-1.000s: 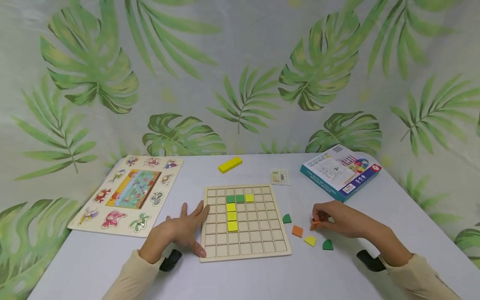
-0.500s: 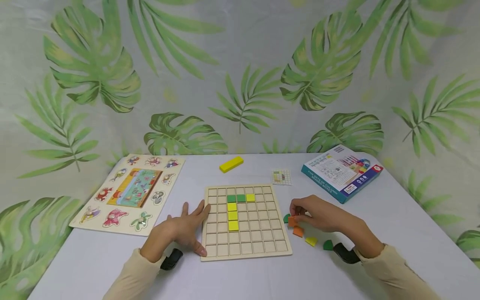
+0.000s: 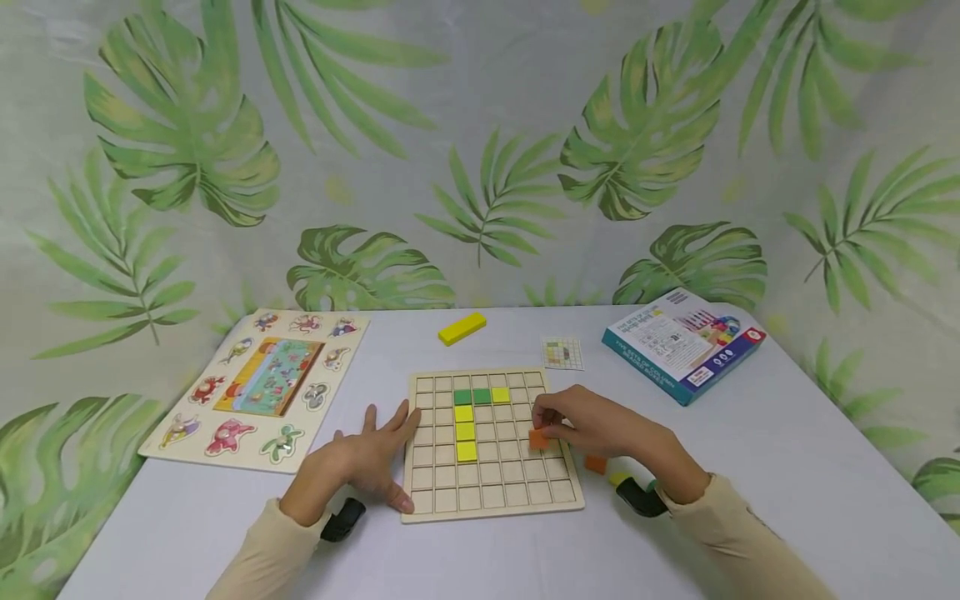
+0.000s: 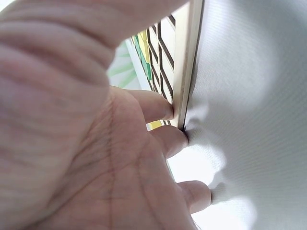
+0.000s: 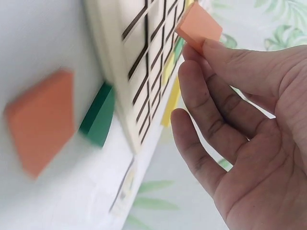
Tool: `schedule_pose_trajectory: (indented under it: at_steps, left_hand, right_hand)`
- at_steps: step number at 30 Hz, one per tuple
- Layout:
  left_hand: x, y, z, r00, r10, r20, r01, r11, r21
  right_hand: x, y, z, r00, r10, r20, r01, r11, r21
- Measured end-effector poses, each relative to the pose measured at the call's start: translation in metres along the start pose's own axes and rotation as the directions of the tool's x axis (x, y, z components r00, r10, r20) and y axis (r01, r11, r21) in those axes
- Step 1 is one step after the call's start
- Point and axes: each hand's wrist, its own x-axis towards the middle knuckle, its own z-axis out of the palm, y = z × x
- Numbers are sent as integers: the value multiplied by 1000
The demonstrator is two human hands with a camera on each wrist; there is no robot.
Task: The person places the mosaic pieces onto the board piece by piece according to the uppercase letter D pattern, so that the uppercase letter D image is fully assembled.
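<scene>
In the head view, a wooden grid board [image 3: 491, 498] lies on the table. Two green tiles [image 3: 472, 397] and several yellow tiles [image 3: 465, 432] sit in its cells. My left hand [image 3: 363, 458] rests with spread fingers at the board's left edge, thumb on the near corner. Between thumb and fingertips my right hand [image 3: 603, 427] pinches an orange square tile [image 5: 200, 26], held over the board's right-hand cells. A second orange tile [image 3: 596, 464] and a yellow piece [image 3: 619, 477] lie right of the board. In the right wrist view a green piece [image 5: 98, 115] lies beside the board.
Behind the board are a small pattern card [image 3: 562, 353] and a yellow block [image 3: 462, 329]. A boxed game [image 3: 684, 346] lies at the back right. To the left is a sea-animal puzzle board [image 3: 251, 460]. A leaf-patterned cloth [image 3: 480, 200] hangs behind the table.
My right hand has moved left with the orange tile, from among the loose pieces to over the board's right side. The left hand stays in place.
</scene>
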Motion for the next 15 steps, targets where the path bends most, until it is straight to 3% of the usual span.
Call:
schedule_pose_trajectory:
  at_steps: [15]
  left_hand:
    - [1, 0, 1, 1000, -6, 3, 6, 1000, 5]
  right_hand:
    - [41, -36, 25, 1000, -29, -1, 29, 999, 18]
